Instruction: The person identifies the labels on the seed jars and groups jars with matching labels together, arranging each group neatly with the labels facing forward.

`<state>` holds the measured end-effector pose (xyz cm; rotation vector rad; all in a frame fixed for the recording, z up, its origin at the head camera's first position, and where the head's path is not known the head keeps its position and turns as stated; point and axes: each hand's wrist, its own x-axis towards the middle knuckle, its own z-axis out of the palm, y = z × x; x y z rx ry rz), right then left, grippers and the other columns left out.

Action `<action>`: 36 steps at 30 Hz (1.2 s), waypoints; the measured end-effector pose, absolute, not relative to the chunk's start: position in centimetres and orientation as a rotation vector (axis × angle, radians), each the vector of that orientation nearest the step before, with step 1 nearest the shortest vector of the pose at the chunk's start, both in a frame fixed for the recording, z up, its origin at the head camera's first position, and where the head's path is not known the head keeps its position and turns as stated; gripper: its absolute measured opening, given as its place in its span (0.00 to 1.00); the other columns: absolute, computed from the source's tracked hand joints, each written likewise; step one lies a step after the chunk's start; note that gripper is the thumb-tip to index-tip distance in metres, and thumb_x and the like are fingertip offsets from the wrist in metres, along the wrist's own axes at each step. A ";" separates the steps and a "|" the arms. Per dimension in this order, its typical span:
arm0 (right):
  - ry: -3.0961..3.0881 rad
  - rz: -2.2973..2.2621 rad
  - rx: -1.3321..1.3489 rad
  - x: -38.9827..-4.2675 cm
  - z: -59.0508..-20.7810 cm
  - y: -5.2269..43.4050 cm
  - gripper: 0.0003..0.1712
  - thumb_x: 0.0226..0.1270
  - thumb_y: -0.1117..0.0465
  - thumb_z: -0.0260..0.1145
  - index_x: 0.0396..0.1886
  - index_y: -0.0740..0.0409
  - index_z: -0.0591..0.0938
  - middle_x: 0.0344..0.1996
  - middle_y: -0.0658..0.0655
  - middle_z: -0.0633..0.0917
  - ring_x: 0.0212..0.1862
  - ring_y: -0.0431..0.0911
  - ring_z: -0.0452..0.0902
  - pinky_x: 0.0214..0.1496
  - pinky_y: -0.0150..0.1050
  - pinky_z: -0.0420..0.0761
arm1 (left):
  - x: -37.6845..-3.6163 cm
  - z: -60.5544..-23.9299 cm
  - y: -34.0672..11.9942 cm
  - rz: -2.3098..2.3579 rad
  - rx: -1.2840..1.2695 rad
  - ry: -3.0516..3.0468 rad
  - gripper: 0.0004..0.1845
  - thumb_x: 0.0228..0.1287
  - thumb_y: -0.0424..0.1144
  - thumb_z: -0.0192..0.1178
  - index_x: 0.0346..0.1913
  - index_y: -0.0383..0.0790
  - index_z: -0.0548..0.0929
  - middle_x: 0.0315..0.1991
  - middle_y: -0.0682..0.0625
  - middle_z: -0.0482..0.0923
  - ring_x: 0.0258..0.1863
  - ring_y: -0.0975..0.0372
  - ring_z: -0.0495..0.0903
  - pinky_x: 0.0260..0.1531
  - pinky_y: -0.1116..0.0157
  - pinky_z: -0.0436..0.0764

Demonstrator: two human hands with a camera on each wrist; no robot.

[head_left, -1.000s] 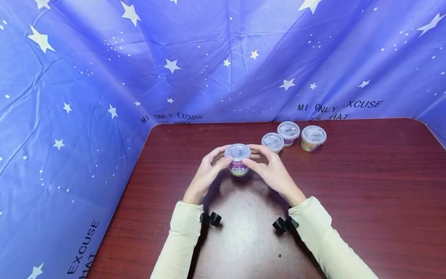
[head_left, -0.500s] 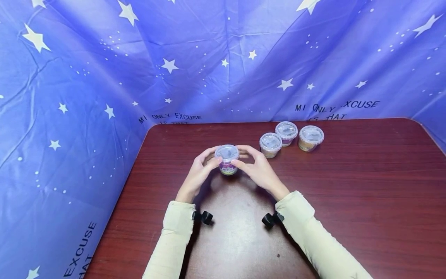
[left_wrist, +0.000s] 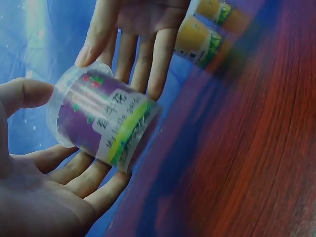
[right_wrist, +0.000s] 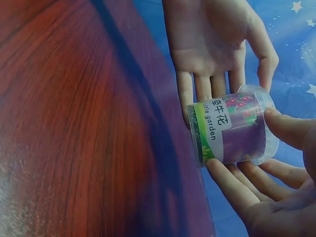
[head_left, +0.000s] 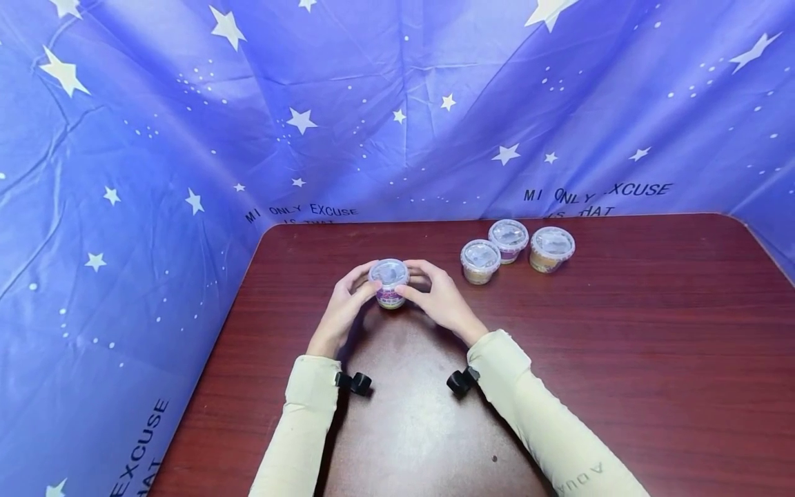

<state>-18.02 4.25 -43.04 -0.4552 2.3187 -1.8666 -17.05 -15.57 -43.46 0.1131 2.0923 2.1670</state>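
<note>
My left hand (head_left: 340,305) and right hand (head_left: 446,298) angle inward, gripping lidded cup (head_left: 390,284); label (right_wrist: 229,129) legible in wrist views, not head.

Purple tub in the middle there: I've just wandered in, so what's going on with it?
A person is holding the purple tub upright with both bare hands, the left hand on one side and the right hand on the other. Its lid is on. Farther right, toward the back of the table, stand three more lidded tubs: a second purple one and two tan ones.
</note>
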 end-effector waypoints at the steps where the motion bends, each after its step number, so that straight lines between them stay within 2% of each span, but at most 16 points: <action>1: 2.325 -1.854 -0.457 -18.1 -43.1 4.1 0.28 0.66 0.61 0.70 0.63 0.63 0.74 0.56 0.65 0.82 0.59 0.55 0.80 0.63 0.49 0.78 | -17.1 -43.5 -15.6 2.175 0.105 2.082 0.25 0.69 0.34 0.57 0.68 0.36 0.72 0.61 0.37 0.75 0.56 0.63 0.76 0.59 0.67 0.76; 19: 2.399 -1.744 -0.429 -18.8 -44.0 2.5 0.29 0.64 0.59 0.71 0.62 0.62 0.75 0.56 0.61 0.83 0.58 0.52 0.81 0.63 0.46 0.78 | -17.9 -44.6 -16.2 2.202 -0.033 2.051 0.25 0.69 0.31 0.58 0.68 0.34 0.71 0.66 0.39 0.73 0.60 0.61 0.73 0.60 0.71 0.74; 28: 2.436 -1.776 -0.439 -19.2 -44.5 1.9 0.28 0.61 0.62 0.73 0.60 0.63 0.74 0.54 0.63 0.83 0.57 0.54 0.81 0.64 0.49 0.77 | -18.4 -45.3 -16.4 2.282 -0.065 1.921 0.27 0.69 0.29 0.57 0.70 0.34 0.69 0.68 0.38 0.70 0.57 0.66 0.75 0.59 0.70 0.75; 32: 2.423 -1.804 -0.474 -19.2 -44.7 1.6 0.29 0.61 0.64 0.73 0.60 0.63 0.73 0.53 0.64 0.83 0.56 0.56 0.80 0.61 0.49 0.79 | -18.6 -45.6 -16.5 2.311 -0.076 1.896 0.27 0.69 0.28 0.56 0.70 0.34 0.68 0.68 0.38 0.69 0.55 0.68 0.76 0.60 0.69 0.74; 36: 2.470 -1.764 -0.510 -19.2 -44.7 1.5 0.28 0.64 0.63 0.71 0.61 0.64 0.72 0.53 0.64 0.82 0.55 0.55 0.80 0.56 0.48 0.82 | -18.7 -45.8 -16.5 2.303 -0.065 1.917 0.27 0.71 0.30 0.55 0.71 0.35 0.67 0.69 0.39 0.69 0.59 0.66 0.74 0.61 0.72 0.72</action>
